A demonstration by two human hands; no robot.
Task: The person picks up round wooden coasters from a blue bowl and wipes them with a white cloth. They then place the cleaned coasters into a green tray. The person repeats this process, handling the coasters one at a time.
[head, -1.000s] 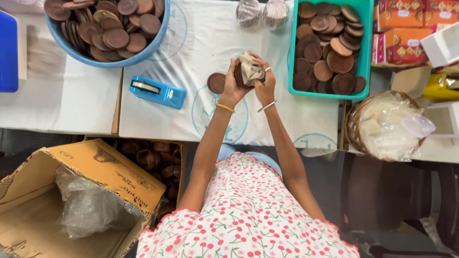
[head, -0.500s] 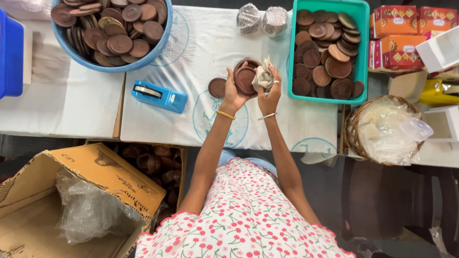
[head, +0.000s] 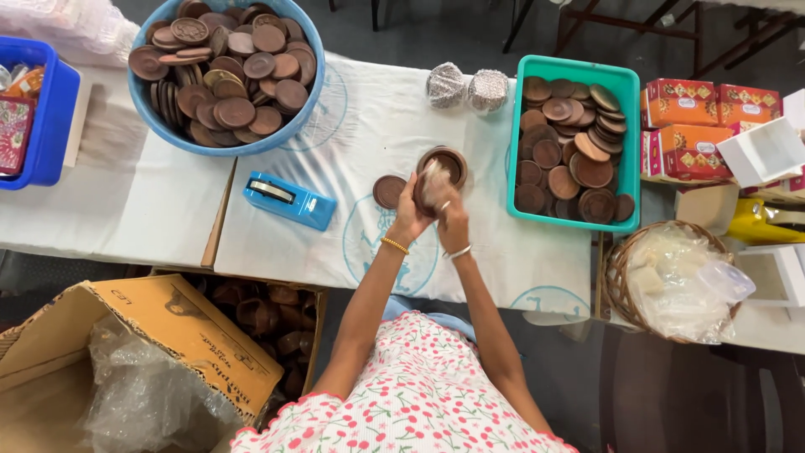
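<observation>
Since the earlier frame, the pale cloth [head: 434, 180] has been pressed into the brown clay bowl [head: 443, 168], raised above the white table [head: 352, 134]. At far left, a round blue basin [head: 225, 144] is heaped with flat brown discs. The bowl is clasped by the left hand [head: 411, 214]; the cloth is pinched by the right hand [head: 453, 220]. Rightward, smooth clay discs are held in a rectangular teal tub [head: 513, 134].

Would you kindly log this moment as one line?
left hand: holds brown clay dish | right hand: presses cloth wad into dish | loose disc beside
</observation>
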